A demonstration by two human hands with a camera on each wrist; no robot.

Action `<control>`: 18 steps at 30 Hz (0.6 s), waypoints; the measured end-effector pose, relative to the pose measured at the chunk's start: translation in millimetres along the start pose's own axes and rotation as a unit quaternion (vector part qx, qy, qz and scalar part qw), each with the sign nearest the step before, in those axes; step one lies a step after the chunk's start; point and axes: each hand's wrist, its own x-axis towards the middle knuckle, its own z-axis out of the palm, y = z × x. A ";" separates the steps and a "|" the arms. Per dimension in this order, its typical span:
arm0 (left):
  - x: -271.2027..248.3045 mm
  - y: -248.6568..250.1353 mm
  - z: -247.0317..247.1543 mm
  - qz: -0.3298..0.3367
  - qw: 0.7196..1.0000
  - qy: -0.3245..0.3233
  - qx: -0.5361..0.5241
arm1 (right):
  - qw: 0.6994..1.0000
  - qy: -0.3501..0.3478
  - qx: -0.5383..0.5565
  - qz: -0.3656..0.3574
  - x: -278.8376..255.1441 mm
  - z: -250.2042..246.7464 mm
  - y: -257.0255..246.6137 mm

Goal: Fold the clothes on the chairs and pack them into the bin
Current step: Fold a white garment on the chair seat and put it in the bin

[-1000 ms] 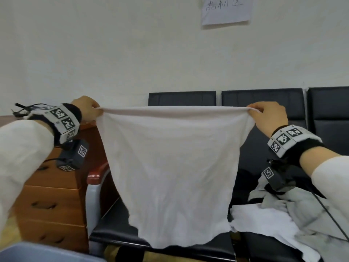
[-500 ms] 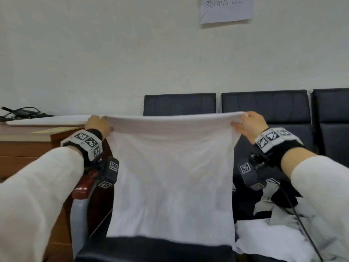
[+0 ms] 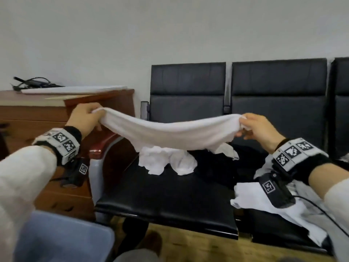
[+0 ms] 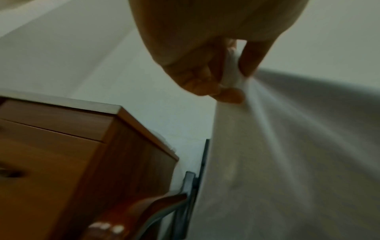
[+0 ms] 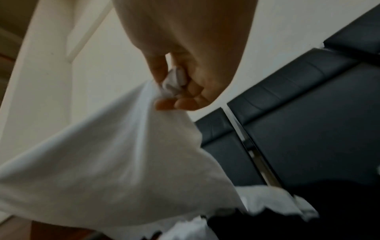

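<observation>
A white garment [image 3: 170, 133] stretches between my two hands above the left black chair seat [image 3: 166, 197]. My left hand [image 3: 88, 118] pinches its left corner; in the left wrist view the fingers [image 4: 207, 78] curl round bunched cloth [image 4: 308, 162]. My right hand [image 3: 255, 127] grips the right corner, with cloth [image 5: 115, 162] wadded in the fingers [image 5: 185, 97] in the right wrist view. The garment's lower part lies crumpled on the seat. A blue bin [image 3: 62, 241] sits at the lower left.
A dark garment [image 3: 226, 167] lies on the seat to the right, with white and grey clothes [image 3: 249, 197] heaped on the neighbouring chair. A wooden cabinet [image 3: 34, 118] stands left of the chairs, cables and a white board on top. Black chair backs [image 3: 188, 87] line the wall.
Both hands have dropped from chest height toward the seat. The garment, which hung flat and vertical, now sags between them with its lower part bunched on the chair.
</observation>
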 end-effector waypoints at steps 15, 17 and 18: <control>-55.4 -107.3 16.0 -0.298 0.880 -0.359 0.091 | 0.930 -0.268 -0.050 0.246 -33.4 20.6 94.3; -42.4 -113.3 27.4 -0.264 0.919 -0.287 0.059 | 0.951 -0.206 -0.053 0.224 -20.1 26.7 99.0; -36.2 -114.3 34.5 -0.241 0.935 -0.256 0.055 | 0.960 -0.166 -0.039 0.220 -13.1 31.3 102.0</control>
